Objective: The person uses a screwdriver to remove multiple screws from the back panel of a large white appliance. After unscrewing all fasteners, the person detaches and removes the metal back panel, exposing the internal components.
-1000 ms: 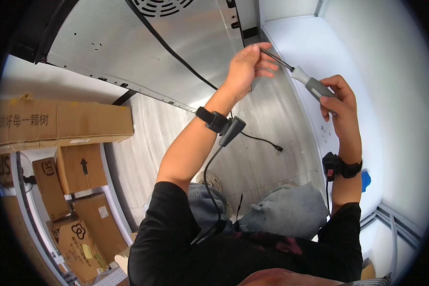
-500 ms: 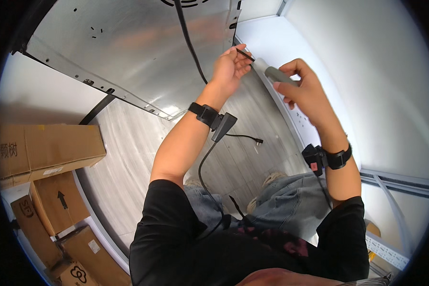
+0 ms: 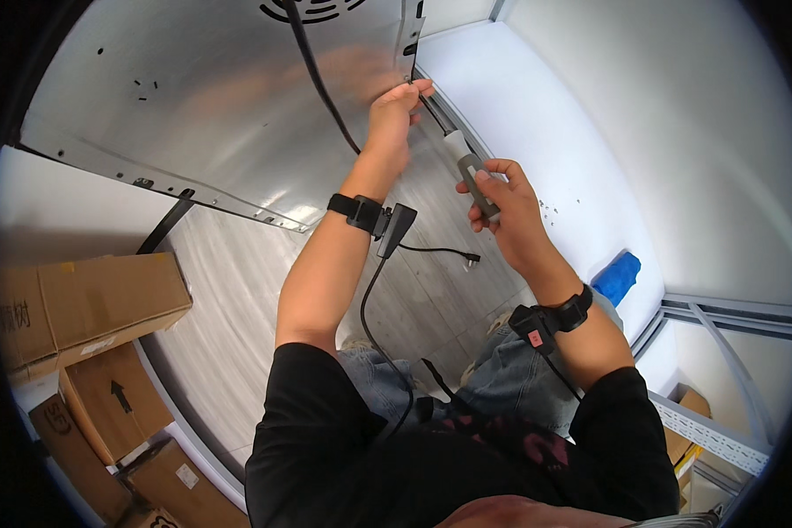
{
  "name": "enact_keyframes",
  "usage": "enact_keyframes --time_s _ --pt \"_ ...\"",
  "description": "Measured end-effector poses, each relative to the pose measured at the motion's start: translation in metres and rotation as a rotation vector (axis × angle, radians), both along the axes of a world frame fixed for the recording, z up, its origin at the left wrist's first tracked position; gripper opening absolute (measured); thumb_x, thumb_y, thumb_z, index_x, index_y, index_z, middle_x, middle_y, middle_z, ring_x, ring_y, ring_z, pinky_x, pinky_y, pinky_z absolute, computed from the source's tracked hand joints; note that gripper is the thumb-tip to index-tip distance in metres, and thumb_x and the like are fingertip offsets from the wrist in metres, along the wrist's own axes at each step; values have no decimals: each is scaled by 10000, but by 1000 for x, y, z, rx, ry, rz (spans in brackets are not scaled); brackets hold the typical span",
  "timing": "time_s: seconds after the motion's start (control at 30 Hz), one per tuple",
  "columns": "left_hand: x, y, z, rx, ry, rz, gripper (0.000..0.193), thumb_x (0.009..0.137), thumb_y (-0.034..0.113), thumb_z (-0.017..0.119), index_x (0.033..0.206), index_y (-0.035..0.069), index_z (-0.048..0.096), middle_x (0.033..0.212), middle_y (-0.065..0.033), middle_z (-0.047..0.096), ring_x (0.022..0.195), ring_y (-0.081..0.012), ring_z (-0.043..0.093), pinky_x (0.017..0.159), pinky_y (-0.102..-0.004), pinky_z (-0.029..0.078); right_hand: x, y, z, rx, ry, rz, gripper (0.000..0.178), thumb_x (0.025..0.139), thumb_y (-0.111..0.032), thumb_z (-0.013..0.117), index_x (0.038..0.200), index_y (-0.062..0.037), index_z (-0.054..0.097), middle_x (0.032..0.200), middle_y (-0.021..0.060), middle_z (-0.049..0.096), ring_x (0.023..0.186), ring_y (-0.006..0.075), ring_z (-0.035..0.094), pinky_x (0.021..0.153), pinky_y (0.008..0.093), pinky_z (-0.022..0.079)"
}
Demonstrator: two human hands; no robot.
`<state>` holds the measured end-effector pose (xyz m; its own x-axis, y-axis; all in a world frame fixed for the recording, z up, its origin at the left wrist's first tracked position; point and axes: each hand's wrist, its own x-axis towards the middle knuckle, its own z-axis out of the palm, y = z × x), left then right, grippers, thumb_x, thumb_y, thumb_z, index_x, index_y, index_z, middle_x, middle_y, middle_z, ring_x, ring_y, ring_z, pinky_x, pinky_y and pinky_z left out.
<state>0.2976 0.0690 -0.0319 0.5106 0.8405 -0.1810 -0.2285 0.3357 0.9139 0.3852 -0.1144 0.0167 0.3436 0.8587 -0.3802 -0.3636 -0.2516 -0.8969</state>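
Two hands [image 3: 387, 125] [image 3: 515, 211] reach forward, right gripping a screwdriver [image 3: 468, 165], left pinching near its tip

a dark arrow [image 3: 121, 396] on a brown carton [image 3: 141, 431] points toward the long cardboard box [image 3: 123, 304] above it. relative to that arrow carton: above, the long box bears dark written characters and a white sticker [image 3: 97, 345]; to the left, a narrow carton [image 3: 84, 466] shows a round lettered mark; below, a flat carton [image 3: 172, 497] has a white label [image 3: 187, 476], too small to read; well to the right, a red label [image 3: 535, 338] on a black wrist device [image 3: 521, 320] is illegible.
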Motion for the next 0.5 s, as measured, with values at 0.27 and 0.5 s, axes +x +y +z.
enact_keyframes --time_s 0.27,0.5 --pt "13 1 -2 38 -1 -5 277 963 202 414 1110 87 619 1087 6 633 886 -60 490 816 -241 359 17 1 -7 6 -9 -20 319 902 -235 556 1098 -31 407 922 139 611 602 122 518 507 262 427" --pt "27 7 -6 11 -23 6 273 965 212 425 1119 86 613 1089 -7 634 889 -69 499 814 -246 356 43 6 -11 21 80 -7 270 905 -213 535 1072 -34 421 904 139 616 592 126 520 507 261 420"
